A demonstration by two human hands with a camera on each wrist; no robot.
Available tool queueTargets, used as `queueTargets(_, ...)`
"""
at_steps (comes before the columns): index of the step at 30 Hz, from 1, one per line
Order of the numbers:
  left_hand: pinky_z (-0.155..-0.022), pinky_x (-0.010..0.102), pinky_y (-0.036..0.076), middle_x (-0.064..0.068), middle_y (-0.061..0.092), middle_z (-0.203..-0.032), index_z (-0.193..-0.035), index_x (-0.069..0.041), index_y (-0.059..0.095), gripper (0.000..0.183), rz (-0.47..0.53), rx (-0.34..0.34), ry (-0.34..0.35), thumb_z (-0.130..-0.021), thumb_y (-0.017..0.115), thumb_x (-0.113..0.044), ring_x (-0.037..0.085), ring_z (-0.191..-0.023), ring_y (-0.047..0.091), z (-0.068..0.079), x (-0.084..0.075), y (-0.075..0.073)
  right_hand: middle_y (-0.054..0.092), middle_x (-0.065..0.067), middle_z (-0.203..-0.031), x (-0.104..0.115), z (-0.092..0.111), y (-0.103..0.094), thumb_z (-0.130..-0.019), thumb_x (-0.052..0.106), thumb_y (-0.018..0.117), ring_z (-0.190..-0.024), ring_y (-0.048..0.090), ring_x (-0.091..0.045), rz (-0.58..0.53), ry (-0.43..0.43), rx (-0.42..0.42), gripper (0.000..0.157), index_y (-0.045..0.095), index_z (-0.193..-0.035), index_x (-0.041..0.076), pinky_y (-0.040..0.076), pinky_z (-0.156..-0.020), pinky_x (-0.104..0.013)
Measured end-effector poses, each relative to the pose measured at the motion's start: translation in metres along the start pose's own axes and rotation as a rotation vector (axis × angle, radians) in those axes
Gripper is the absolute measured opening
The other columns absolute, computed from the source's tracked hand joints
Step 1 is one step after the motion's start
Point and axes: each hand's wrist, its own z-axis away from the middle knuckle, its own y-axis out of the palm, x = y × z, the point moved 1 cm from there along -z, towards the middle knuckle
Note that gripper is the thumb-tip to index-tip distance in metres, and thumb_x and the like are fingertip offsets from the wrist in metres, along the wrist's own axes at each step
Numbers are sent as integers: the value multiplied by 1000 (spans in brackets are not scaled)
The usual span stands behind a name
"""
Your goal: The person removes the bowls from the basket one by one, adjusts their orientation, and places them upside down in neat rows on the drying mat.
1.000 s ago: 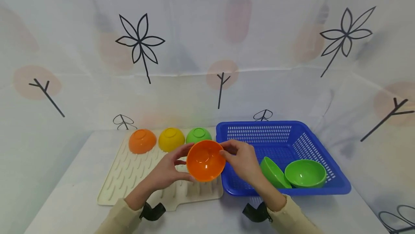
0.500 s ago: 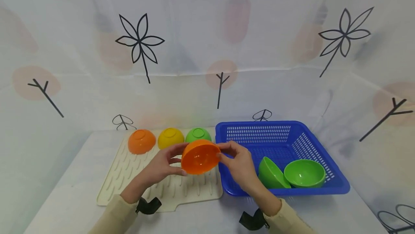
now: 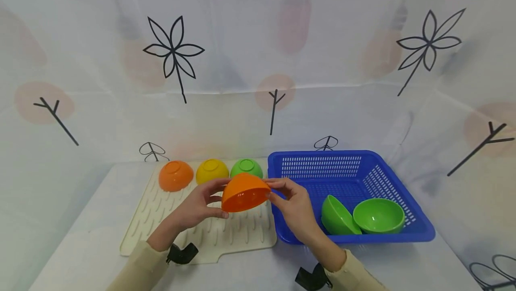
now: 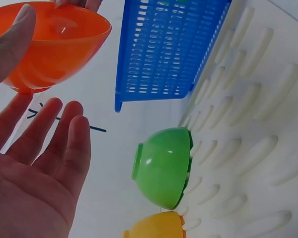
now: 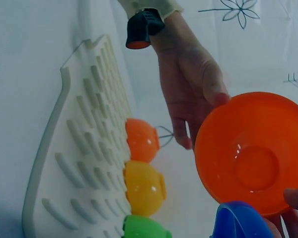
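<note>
Above the drying mat an orange bowl [image 3: 245, 192] hangs between both hands, its opening tilted forward-down towards the person. My left hand [image 3: 196, 207] holds its left side, the thumb at the rim and a fingertip at the base in the left wrist view. On the opposite side my right hand [image 3: 297, 210] pinches the rim, its thumb [image 5: 297, 197] inside the bowl. Behind them on the cream drying mat [image 3: 151, 219] stand three upturned bowls in a row: an orange bowl [image 3: 175, 176], a yellow bowl [image 3: 212, 172] and a green bowl [image 3: 247, 167], partly hidden by the held bowl.
To the right of the mat sits a blue plastic basket [image 3: 419, 226]. Inside it a green bowl [image 3: 379, 216] lies mouth-up, and another green bowl [image 3: 337, 216] leans on its side. A white patterned cloth [image 3: 225, 116] hangs behind the table.
Both hands have shifted slightly left with the orange bowl. It has turned from facing the head camera to mouth-downward, showing more of its outside. The other bowls and basket stay put.
</note>
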Motion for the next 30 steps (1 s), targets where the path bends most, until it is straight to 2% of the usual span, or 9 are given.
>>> queueTargets(9,-98,37,52,11,50,-142,-140,-14,45,68,8,9,8,-83,82,-9,31,-123,56,3,-7,2,69,-4,-118,-2,-1,2,-92,-4,67,-115,63,-23,-13,11,-14,21,71,-108,8,55,-90,-31)
queueTargets(14,-96,36,53,8,50,-144,-138,-16,47,67,-25,-20,52,-82,82,-8,31,-124,55,5,-13,0,67,-9,-121,-1,-1,2,-93,-4,66,-118,62,-26,-31,39,13,27,69,-118,5,52,-94,-31)
queueTargets(22,-95,40,53,1,51,-142,-137,-22,49,69,-158,-86,75,-80,85,-11,29,-128,51,9,-18,-1,63,-8,-129,5,3,3,-94,7,69,-123,57,-26,-25,84,76,34,65,-127,6,50,-98,-32)
queueTargets(30,-91,40,56,-1,48,-148,-137,-25,50,70,-302,-127,107,-78,87,-14,25,-126,52,15,-20,-2,57,-8,-138,6,6,8,-90,10,73,-130,51,-27,44,118,135,48,58,-136,6,45,-103,-34)
